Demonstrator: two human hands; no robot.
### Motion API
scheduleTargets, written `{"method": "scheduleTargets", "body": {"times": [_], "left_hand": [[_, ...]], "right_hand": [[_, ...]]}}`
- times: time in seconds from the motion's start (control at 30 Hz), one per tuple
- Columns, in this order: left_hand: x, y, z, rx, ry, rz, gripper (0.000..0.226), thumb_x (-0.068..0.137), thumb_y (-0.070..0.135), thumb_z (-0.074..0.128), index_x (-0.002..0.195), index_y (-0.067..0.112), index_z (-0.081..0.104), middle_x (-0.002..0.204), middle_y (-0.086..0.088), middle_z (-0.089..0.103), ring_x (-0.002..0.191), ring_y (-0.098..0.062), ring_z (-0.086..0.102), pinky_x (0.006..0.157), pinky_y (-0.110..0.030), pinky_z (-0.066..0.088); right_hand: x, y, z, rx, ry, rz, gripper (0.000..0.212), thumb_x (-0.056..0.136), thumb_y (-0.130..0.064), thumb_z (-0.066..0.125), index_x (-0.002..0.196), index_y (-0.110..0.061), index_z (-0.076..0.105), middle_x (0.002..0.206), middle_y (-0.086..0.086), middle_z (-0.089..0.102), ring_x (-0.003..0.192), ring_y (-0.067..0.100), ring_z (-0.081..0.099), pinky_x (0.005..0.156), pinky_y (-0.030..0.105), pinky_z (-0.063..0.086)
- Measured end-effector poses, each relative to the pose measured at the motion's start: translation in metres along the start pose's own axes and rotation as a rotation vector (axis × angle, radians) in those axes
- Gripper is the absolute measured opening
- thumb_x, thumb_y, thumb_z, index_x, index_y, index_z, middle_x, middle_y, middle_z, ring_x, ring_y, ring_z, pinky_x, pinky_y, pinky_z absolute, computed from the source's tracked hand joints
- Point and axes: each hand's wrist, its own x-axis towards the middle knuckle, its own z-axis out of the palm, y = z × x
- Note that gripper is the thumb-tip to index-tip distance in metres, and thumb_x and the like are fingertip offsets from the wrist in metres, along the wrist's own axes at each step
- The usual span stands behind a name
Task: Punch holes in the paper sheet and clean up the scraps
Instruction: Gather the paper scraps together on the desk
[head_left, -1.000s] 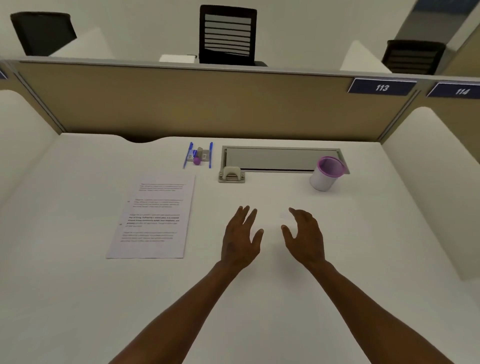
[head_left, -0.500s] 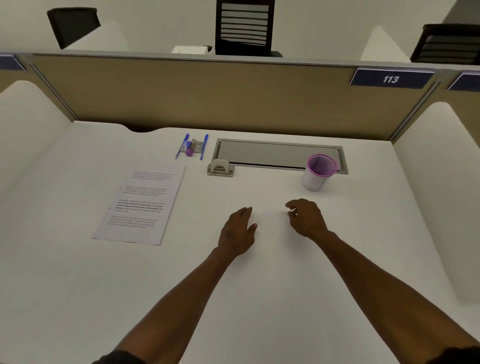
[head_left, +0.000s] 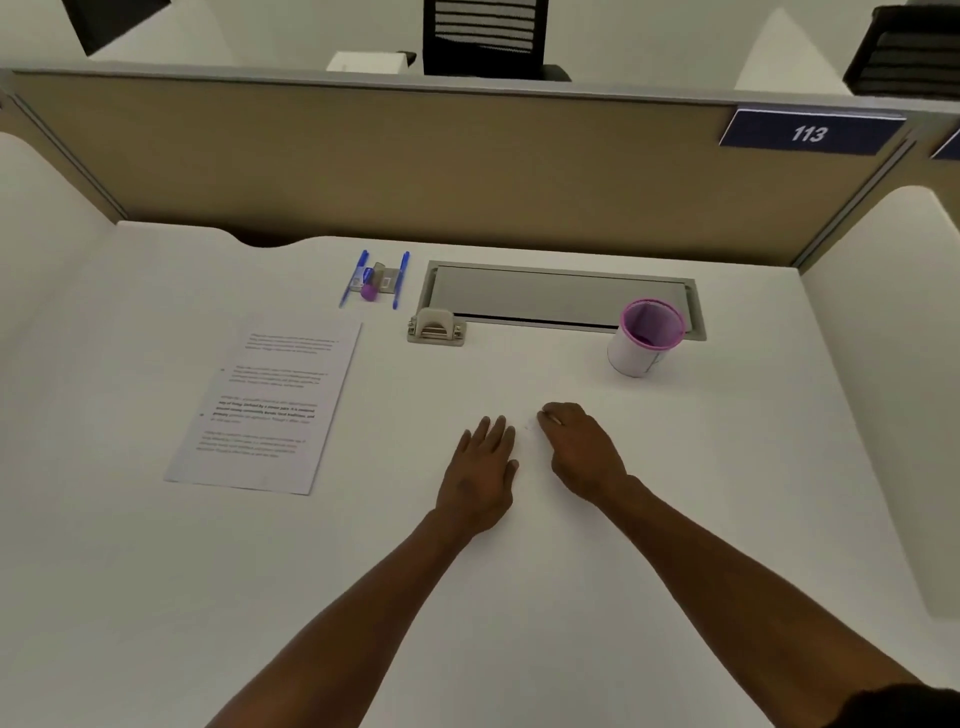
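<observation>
The printed paper sheet (head_left: 267, 402) lies flat on the white desk (head_left: 156, 597), left of centre. A beige hole punch (head_left: 435, 327) stands behind the middle of the desk. My left hand (head_left: 480, 475) rests flat on the desk with its fingers straight, holding nothing. My right hand (head_left: 582, 449) is beside it, fingers curled down with the tips touching the desk. Faint tiny paper scraps (head_left: 530, 427) lie between the two hands. Whether the right fingers pinch any scraps is hidden.
A white cup with a purple rim (head_left: 647, 338) stands at the back right, beside a grey cable tray (head_left: 561, 296). Two blue pens and small clips (head_left: 375, 280) lie behind the sheet. A tan partition (head_left: 415, 166) closes off the back, with white dividers on both sides.
Both hands came down onto the desk and drew closer together. My left hand flattened; my right hand's fingers curled in toward the scraps. The view shifted closer to the desk.
</observation>
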Motion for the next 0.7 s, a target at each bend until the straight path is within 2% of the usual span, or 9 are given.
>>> {"method": "scheduleTargets", "body": {"times": [0.1,0.17,0.27,0.37,0.5,0.6,0.67,0.7], "left_hand": [[-0.008,0.006,0.005,-0.094,0.043,0.053,0.051,0.104,0.028,0.029,0.153,0.014,0.026,0.161,0.000,0.023,0.151,-0.015,0.011,0.124,-0.034,0.008],[-0.007,0.010,0.005,-0.158,0.086,0.082,0.050,0.104,0.023,0.033,0.152,0.013,0.029,0.159,-0.002,0.026,0.150,-0.014,0.016,0.123,-0.034,0.014],[0.003,0.008,0.001,-0.200,0.145,-0.011,0.051,0.103,0.021,0.035,0.152,0.010,0.027,0.160,-0.005,0.024,0.150,-0.017,0.016,0.123,-0.031,0.012],[0.019,0.002,-0.004,-0.161,0.129,-0.055,0.051,0.104,0.023,0.032,0.153,0.011,0.023,0.161,-0.004,0.021,0.151,-0.018,0.011,0.123,-0.030,0.006],[0.025,-0.007,0.000,-0.071,0.061,-0.036,0.051,0.105,0.028,0.027,0.154,0.013,0.022,0.162,-0.003,0.018,0.151,-0.017,0.007,0.123,-0.032,0.005],[0.014,-0.007,0.007,-0.046,0.058,0.008,0.051,0.104,0.029,0.027,0.153,0.013,0.025,0.162,-0.002,0.018,0.151,-0.017,0.007,0.123,-0.030,0.003],[0.004,-0.002,0.009,-0.057,0.078,0.070,0.049,0.104,0.028,0.029,0.151,0.012,0.031,0.160,-0.003,0.022,0.151,-0.018,0.013,0.123,-0.030,0.008],[0.001,-0.001,0.009,-0.074,0.100,0.079,0.049,0.104,0.028,0.031,0.150,0.013,0.033,0.159,-0.003,0.025,0.150,-0.018,0.017,0.124,-0.032,0.011]], "right_hand": [[-0.024,-0.006,0.012,0.076,0.096,-0.061,0.055,0.084,0.004,0.048,0.137,-0.005,0.053,0.133,0.015,0.059,0.123,0.032,0.054,0.100,0.040,0.047],[-0.023,-0.007,0.013,0.149,0.143,-0.001,0.054,0.085,0.003,0.049,0.138,-0.010,0.054,0.131,0.012,0.060,0.120,0.027,0.056,0.098,0.037,0.049],[0.001,-0.009,0.010,0.165,0.118,0.083,0.053,0.091,-0.001,0.049,0.143,-0.014,0.048,0.145,0.009,0.050,0.134,0.024,0.045,0.111,0.034,0.036],[0.024,-0.012,0.007,0.099,0.021,0.015,0.054,0.094,-0.005,0.047,0.148,-0.011,0.039,0.154,0.011,0.038,0.143,0.027,0.033,0.116,0.035,0.027],[0.021,-0.013,0.002,-0.045,0.014,-0.114,0.044,0.096,-0.009,0.047,0.141,-0.004,0.048,0.143,0.015,0.050,0.131,0.032,0.046,0.106,0.040,0.042],[-0.004,-0.012,0.002,-0.045,0.044,-0.203,0.042,0.093,-0.005,0.053,0.135,-0.003,0.055,0.133,0.016,0.058,0.121,0.032,0.054,0.097,0.041,0.050],[-0.021,-0.009,0.001,0.014,0.092,-0.179,0.042,0.090,-0.003,0.056,0.132,-0.005,0.058,0.128,0.015,0.060,0.118,0.030,0.057,0.094,0.039,0.053],[-0.024,-0.007,0.000,0.066,0.138,-0.096,0.042,0.090,-0.002,0.056,0.131,-0.007,0.060,0.127,0.014,0.061,0.118,0.029,0.057,0.093,0.039,0.053]]}}
